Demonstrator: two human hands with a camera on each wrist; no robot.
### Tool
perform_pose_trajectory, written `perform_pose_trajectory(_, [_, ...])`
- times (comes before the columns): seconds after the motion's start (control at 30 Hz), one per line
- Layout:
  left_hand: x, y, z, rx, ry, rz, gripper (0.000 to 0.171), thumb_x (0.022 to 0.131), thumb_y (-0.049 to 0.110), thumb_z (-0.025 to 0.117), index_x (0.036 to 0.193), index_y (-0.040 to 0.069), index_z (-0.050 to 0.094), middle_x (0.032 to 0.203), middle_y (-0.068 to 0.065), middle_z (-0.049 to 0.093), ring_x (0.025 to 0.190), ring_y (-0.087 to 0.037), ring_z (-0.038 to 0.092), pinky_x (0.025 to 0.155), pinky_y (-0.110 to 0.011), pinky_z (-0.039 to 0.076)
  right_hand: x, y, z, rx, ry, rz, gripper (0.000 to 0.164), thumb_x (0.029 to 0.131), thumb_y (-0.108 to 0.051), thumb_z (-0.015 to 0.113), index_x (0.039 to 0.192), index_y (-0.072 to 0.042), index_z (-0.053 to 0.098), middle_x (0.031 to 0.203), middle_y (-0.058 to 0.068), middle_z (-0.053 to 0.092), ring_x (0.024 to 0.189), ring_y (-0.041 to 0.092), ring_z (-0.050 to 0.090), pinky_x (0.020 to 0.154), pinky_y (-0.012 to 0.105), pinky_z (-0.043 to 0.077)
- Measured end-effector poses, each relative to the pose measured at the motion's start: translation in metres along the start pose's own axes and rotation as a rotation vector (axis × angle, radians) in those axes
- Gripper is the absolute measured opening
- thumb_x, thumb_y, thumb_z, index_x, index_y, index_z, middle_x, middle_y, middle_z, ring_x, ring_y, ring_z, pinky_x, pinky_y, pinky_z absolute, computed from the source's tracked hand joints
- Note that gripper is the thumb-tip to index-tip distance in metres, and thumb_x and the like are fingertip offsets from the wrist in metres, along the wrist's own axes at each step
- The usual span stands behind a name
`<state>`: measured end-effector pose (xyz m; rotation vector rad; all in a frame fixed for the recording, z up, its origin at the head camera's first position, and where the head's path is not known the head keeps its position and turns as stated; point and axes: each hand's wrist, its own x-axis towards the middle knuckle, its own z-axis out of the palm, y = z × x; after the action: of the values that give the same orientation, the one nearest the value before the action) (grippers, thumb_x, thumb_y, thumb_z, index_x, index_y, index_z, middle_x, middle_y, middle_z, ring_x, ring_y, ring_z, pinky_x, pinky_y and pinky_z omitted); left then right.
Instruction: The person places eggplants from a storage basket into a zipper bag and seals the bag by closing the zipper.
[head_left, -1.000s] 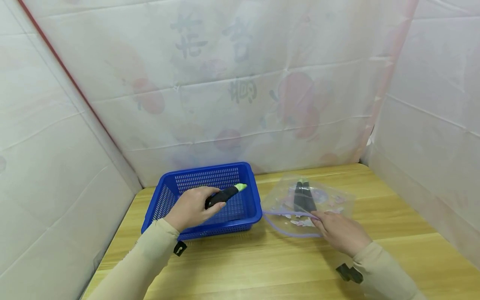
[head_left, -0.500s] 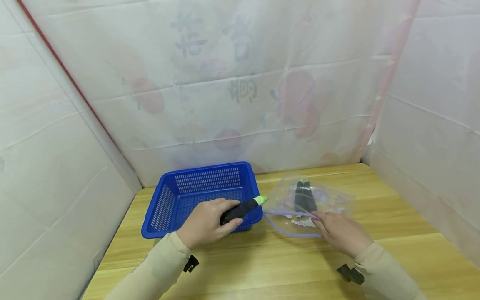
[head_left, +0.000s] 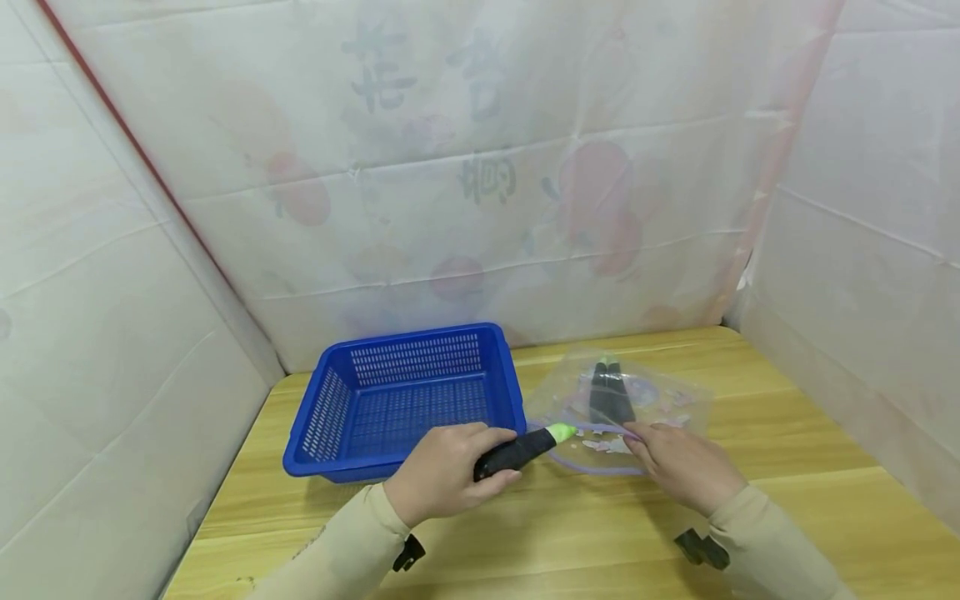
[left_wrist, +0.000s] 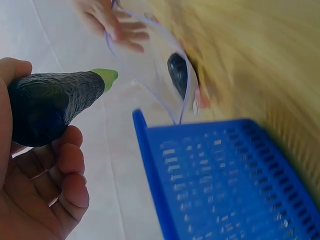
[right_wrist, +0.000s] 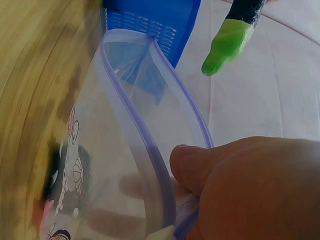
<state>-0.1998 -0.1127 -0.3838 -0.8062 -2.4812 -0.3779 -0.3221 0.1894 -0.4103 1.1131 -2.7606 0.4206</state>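
Eggplant (head_left: 517,454) moved toward bag (head_left: 603,471), printed shell (right_wrist: 78,176) distinct in right-wrist view

Right wrist view: top edge crops eggplant (right_wrist: 234,37), blue basket (right_wrist: 155,16).

left hand (head_left: 446,472): curled in a grip | right hand (head_left: 688,468): pinching | forearms (head_left: 341,546): sleeved, angled inward

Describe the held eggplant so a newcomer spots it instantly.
On the wooden table, find the blue basket, then the left hand at its near side. That hand grips a dark eggplant, its bright green tip pointing toward the clear bag. It alone is held, outside the bag; the two similar eggplants lie inside.
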Motion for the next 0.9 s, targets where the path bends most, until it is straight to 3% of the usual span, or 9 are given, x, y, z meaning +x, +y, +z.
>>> perform_pose_trajectory(0.23, [0.005, 0.011, 0.017, -0.059, -0.029, 0.013, 0.036, 0.090, 0.043, 0.052, 0.114, 0.017, 0.060, 0.081, 0.011, 0.057, 0.058, 0.006, 0.041, 0.049, -0.010, 0.034, 0.000, 0.000, 0.000, -0.001, 0.001, -0.005, 0.039, 0.097, -0.032, 0.042, 0.122, -0.006, 0.057, 0.114, 0.014, 0.060, 0.104, 0.037, 0.055, 0.085, 0.055, 0.040])
perform_pose_trajectory(0.5, [0.016, 0.023, 0.035, 0.012, -0.012, 0.068, 0.035, 0.089, 0.044, 0.052, 0.109, 0.018, 0.062, 0.084, 0.010, 0.059, 0.061, 0.005, 0.044, 0.051, -0.011, 0.036, 0.000, 0.001, 0.000, 0.002, 0.007, -0.018, 0.040, 0.098, -0.032, 0.040, 0.122, -0.005, 0.057, 0.114, 0.014, 0.061, 0.103, 0.037, 0.056, 0.086, 0.054, 0.040])
perform_pose_trajectory(0.9, [0.023, 0.032, 0.071, 0.041, -0.007, -0.059, 0.034, 0.085, 0.044, 0.057, 0.104, 0.016, 0.064, 0.082, 0.008, 0.061, 0.066, 0.001, 0.052, 0.053, -0.014, 0.041, 0.000, -0.001, -0.003, 0.015, 0.005, -0.003, 0.041, 0.098, -0.035, 0.040, 0.122, -0.007, 0.058, 0.111, 0.014, 0.062, 0.100, 0.037, 0.057, 0.083, 0.055, 0.042])
